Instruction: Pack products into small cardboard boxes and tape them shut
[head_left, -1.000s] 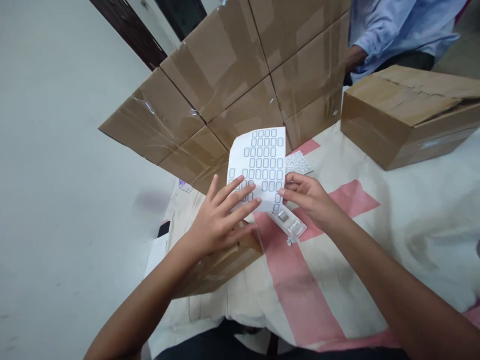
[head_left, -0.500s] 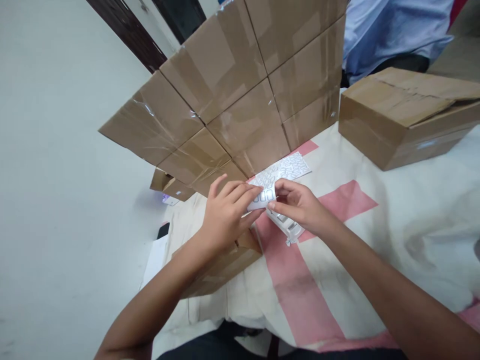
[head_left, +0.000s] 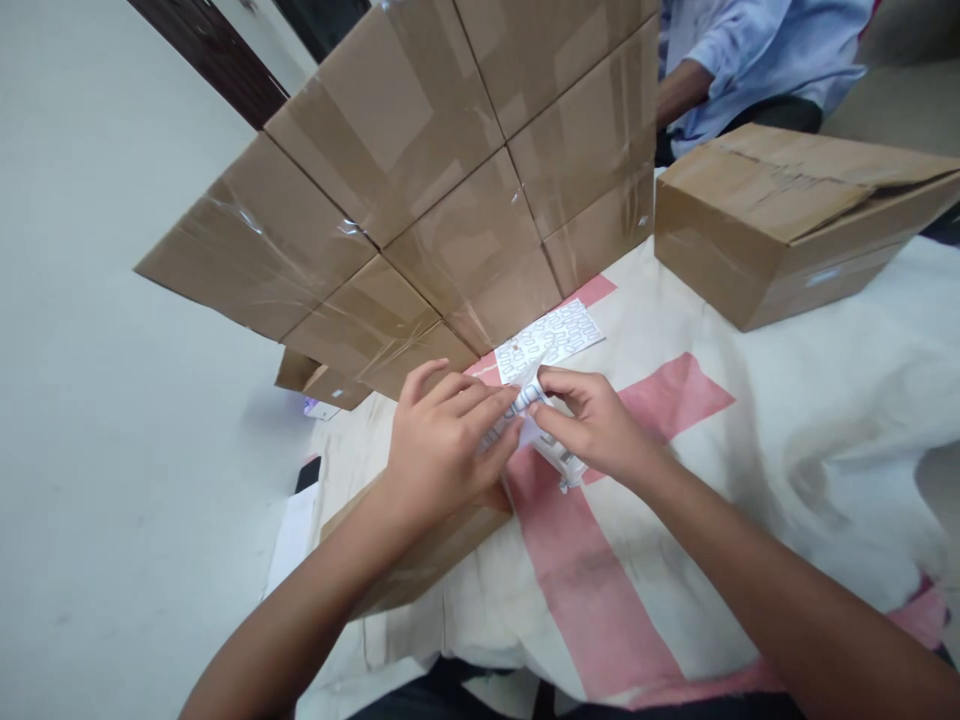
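Note:
Between my two hands is a small white sheet (head_left: 528, 392) printed with blue-outlined shapes, curled at its right end. My left hand (head_left: 448, 440) pinches its left part between thumb and fingers. Thumb and index finger of my right hand (head_left: 592, 415) grip the curled end. Just beyond my fingers, a larger printed sheet (head_left: 555, 335) lies flat on the cloth at the foot of the cardboard panel. Partly hidden below my hands rests a clear plastic package (head_left: 564, 466) on the cloth.
A tall taped cardboard panel (head_left: 457, 230) stands behind the sheets. One closed carton (head_left: 750, 230) sits at the right; another box (head_left: 435, 560) is under my left forearm. Beyond the panel is a person in a light blue shirt (head_left: 757, 60).
The small sheet has curled more and tilted between my fingers, showing less of its printed face. The view has shifted slightly, and the other person's forearm now shows.

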